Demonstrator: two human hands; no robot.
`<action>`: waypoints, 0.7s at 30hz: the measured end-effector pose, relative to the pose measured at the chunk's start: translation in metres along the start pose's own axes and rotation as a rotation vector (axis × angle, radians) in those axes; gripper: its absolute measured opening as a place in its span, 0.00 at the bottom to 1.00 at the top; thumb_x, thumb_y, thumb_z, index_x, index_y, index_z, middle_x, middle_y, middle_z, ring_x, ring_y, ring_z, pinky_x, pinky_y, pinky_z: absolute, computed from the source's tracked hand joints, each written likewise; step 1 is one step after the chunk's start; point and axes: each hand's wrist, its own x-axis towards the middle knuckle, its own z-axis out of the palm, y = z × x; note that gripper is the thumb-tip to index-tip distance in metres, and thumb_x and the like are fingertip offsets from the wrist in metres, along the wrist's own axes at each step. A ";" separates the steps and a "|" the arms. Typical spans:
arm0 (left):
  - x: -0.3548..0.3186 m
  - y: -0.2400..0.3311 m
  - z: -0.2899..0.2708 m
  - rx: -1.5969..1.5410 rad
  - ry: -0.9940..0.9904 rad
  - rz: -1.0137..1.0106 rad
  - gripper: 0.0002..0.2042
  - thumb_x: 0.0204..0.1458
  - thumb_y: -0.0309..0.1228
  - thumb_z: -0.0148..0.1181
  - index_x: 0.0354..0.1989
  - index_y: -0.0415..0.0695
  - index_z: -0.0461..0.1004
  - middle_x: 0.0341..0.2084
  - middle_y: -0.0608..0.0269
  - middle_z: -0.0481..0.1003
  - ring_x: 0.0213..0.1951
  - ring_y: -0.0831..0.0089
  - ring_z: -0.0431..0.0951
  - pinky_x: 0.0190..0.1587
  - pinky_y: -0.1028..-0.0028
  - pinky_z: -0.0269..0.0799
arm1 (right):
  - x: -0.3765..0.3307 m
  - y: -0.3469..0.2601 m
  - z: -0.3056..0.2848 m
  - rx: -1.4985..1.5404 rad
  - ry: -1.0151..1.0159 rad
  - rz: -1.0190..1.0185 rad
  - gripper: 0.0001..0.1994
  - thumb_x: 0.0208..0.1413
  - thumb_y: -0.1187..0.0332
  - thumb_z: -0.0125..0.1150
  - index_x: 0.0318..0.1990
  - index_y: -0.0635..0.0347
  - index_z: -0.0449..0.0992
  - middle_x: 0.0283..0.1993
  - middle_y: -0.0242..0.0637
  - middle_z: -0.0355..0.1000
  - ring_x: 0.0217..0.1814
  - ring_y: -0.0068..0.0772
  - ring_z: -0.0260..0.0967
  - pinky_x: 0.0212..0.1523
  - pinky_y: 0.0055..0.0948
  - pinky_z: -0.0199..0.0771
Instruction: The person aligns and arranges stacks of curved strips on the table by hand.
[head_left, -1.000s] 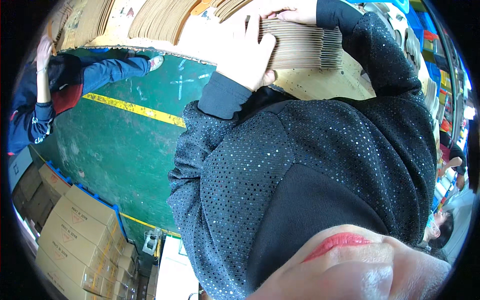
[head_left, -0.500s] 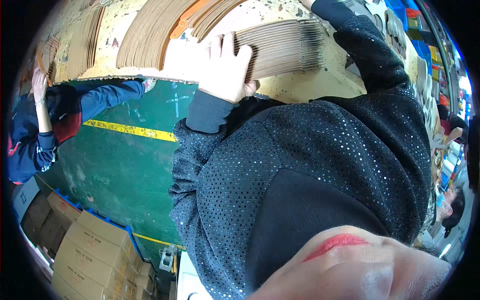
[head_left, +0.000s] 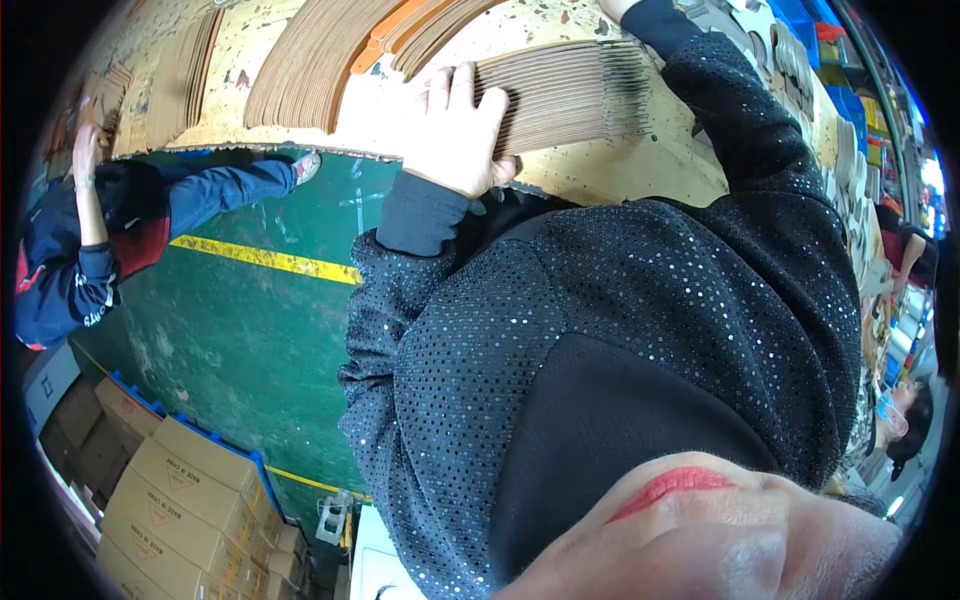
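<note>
My left hand (head_left: 456, 135) lies at the left end of a row of thin brown flat strips (head_left: 560, 95), packed side by side on the worktable. Its fingers are stretched out and apart, touching the end of the row, with the thumb low beside the near edge. Dark marks run across the strips near their right end. My right hand (head_left: 617, 8) reaches beyond the far side of the row. The top edge of the picture cuts most of it off, so its fingers are hidden.
Left of my hand, curved brown strips (head_left: 310, 70) stand beside orange pieces (head_left: 400, 30) on the pale, spotted worktable (head_left: 375, 120). Another person (head_left: 90, 230) works at its far left end. Grey shaped pieces (head_left: 790, 55) lie at the right; cartons (head_left: 180, 490) are stacked lower left.
The view has shifted slightly. My left hand stays on the end of the strips, and my right arm keeps nearly the same place. The other person's hand at the left has moved a little.
</note>
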 end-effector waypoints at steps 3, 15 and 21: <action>0.000 0.001 0.001 0.013 0.020 -0.005 0.33 0.33 0.42 0.72 0.52 0.46 0.71 0.61 0.33 0.66 0.63 0.36 0.67 0.63 0.43 0.65 | -0.011 -0.007 -0.025 0.115 0.205 -0.076 0.06 0.60 0.66 0.56 0.33 0.55 0.77 0.32 0.42 0.78 0.34 0.51 0.78 0.34 0.48 0.77; -0.003 0.008 0.000 0.013 0.040 -0.026 0.35 0.33 0.44 0.73 0.53 0.46 0.70 0.61 0.36 0.65 0.64 0.40 0.65 0.61 0.45 0.67 | -0.015 -0.066 -0.030 0.672 -0.192 -0.789 0.09 0.60 0.64 0.60 0.39 0.55 0.83 0.41 0.42 0.80 0.44 0.50 0.77 0.49 0.45 0.76; -0.006 0.006 0.005 -0.002 0.056 -0.031 0.34 0.34 0.43 0.72 0.53 0.45 0.70 0.61 0.35 0.64 0.63 0.38 0.65 0.61 0.45 0.66 | -0.012 -0.069 -0.047 0.827 -0.446 -0.682 0.09 0.61 0.65 0.62 0.44 0.58 0.84 0.42 0.42 0.81 0.47 0.42 0.78 0.52 0.37 0.76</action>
